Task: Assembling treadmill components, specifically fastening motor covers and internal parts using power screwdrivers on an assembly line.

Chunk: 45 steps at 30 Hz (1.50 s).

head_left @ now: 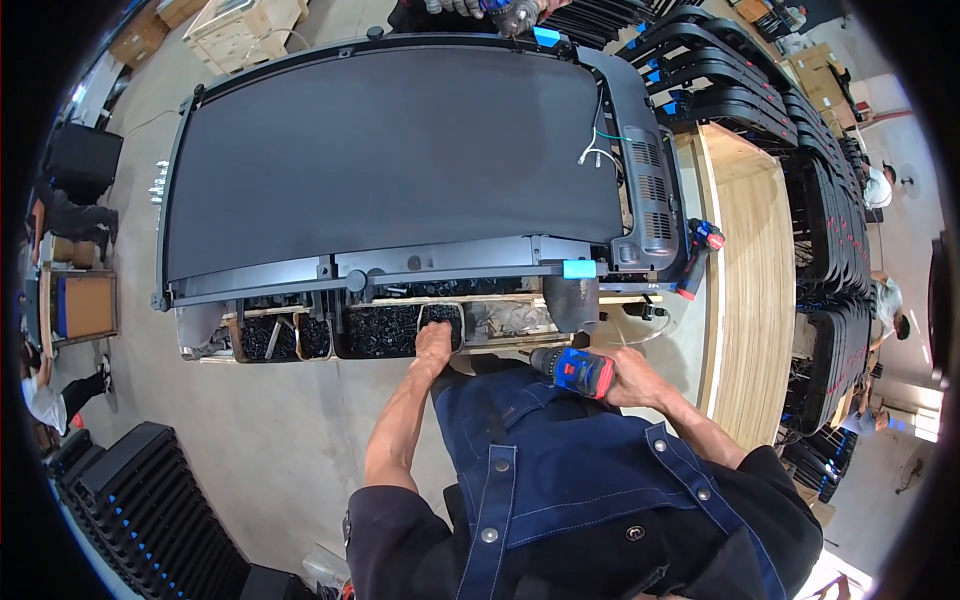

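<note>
My left hand (435, 341) reaches down into a narrow compartment of small black screws (452, 318) at the near side of the bench. Its fingertips are hidden among them, so I cannot see what they hold. Close to my apron, my right hand (637, 379) is wrapped round the grip of a blue, black and red cordless drill (578, 372), its chuck pointing left. Just beyond the bins lies a treadmill deck (400, 160) with a black belt and dark side rails. Loose wires (597, 150) come out beside its vented motor cover (652, 195).
A second cordless drill (700, 255) rests at the deck's right end, beside a long wooden crate (755, 290). A co-worker's gloved hands (465, 6) are at the far edge with another power tool. Black frames (830, 220) are stacked right; dark parts (150, 490) lie lower left.
</note>
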Available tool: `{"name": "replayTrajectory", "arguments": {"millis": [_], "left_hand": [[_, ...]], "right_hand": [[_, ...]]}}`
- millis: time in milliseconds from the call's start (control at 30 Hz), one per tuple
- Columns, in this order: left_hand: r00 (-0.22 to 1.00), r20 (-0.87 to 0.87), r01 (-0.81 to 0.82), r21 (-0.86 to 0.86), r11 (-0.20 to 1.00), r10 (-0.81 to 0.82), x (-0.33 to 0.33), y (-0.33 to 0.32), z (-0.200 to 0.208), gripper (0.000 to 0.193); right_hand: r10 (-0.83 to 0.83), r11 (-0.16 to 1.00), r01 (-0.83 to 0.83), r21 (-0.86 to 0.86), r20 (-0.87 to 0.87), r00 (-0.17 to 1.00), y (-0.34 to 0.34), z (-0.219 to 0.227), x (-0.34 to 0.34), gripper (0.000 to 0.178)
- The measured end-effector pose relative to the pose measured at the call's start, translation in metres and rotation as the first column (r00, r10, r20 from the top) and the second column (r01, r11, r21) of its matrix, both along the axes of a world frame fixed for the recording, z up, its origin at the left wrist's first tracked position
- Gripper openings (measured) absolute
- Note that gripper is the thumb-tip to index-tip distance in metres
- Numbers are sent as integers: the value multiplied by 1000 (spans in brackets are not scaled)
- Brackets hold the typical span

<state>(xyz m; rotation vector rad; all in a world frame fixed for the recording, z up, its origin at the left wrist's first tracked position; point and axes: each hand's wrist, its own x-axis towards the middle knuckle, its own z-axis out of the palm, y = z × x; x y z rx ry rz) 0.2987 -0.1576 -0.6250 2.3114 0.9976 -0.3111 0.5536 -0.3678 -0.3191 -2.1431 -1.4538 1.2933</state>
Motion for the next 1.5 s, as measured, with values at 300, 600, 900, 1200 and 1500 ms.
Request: {"name": "replayTrajectory", "arguments": {"millis": [300, 600, 900, 1200, 1500], "left_hand": [[936, 189, -261, -200, 944, 298, -18, 9, 17, 14], [449, -8, 112, -992, -65, 893, 16, -25, 143, 38], [441, 36, 350, -927, -135, 897, 40, -28, 187, 25], [434, 58, 297, -951, -83, 899, 55, -29, 207, 22], [442, 332, 137, -943, 303, 833, 85, -32, 224, 29]], "right_hand": [[-67, 998, 66, -19, -77, 995, 10, 9, -7, 49], [-213, 977, 210, -40, -256, 943, 18, 12, 1, 47], [-266, 954, 300, 25, -401, 877, 14, 14, 12, 55], [-370, 902, 432, -25, -560, 741, 2, 17, 14, 61], [-534, 809, 553, -200, -645, 547, 13, 53, 15, 47]]}}
